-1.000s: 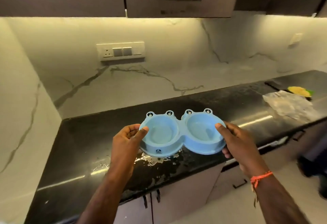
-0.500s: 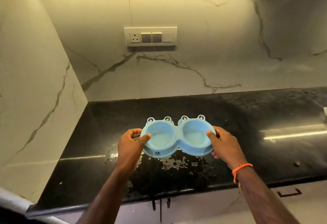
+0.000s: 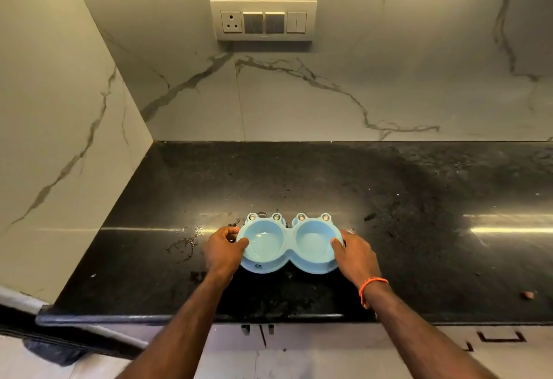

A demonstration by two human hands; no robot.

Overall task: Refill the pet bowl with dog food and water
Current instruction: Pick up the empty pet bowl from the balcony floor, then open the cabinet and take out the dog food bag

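On the far left a marble side wall [image 3: 54, 127] meets the black countertop [image 3: 299, 175], whose near-left corner is partly cut off by something dark I can't identify. A wet patch [image 3: 187, 242] glints just left of the left hand [image 3: 223, 251], which grips the left end of the blue double pet bowl [image 3: 290, 244], thumb over the rim, fingers hidden behind it. The bowl sits at the counter's front middle; whether it fully rests there I cannot tell. Its left cup shows a faint sheen, possibly water. The right hand [image 3: 356, 256] holds the right end likewise, an orange wrist thread [image 3: 372, 284] below. Above, a switch plate [image 3: 263, 19].
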